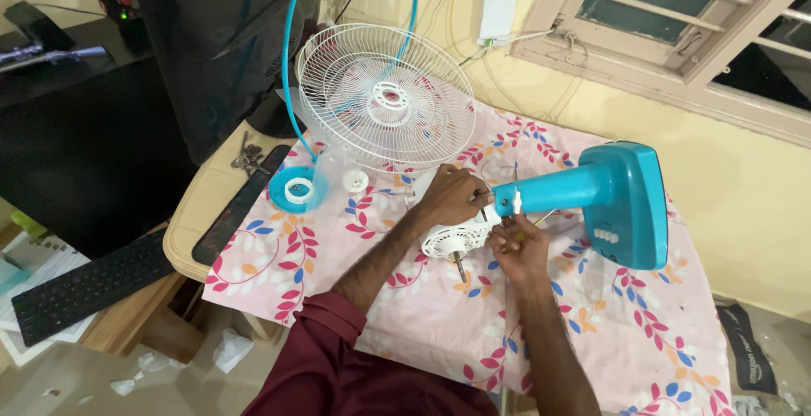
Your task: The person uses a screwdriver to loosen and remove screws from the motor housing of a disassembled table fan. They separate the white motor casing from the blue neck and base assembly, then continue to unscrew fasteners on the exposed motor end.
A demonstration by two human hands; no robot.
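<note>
A dismantled table fan lies on a table covered with a pink floral cloth [591, 340]. Its white motor housing [446, 239] sits near the middle of the cloth, vented face up, with the metal shaft [459, 266] sticking out toward the person. The turquoise neck [557, 190] runs from the motor to the right and joins the boxy turquoise base [629, 205], which lies tipped on its side with a row of white buttons showing.

The left hand [452, 196] rests closed on top of the motor where it meets the neck, fingers curled around the joint. The right hand [519, 251] is just below the neck, fingers pinched narrowly on a thin tool [541, 220] that angles up toward the joint; what kind of tool it is cannot be told.

Behind the hands the white wire grille [384, 99] stands tilted against a dark computer tower [215, 44]. A turquoise blade hub [296, 190] and a small white cap [356, 181] lie at the cloth's left edge, well apart from the motor. A turquoise ring [287, 61] arcs upward beside the grille.

The cloth in front of and to the right of the hands is bare down to the near table edge. Left of the cloth a black keyboard [89, 285] lies on a lower shelf. The yellow wall is close behind the base.
</note>
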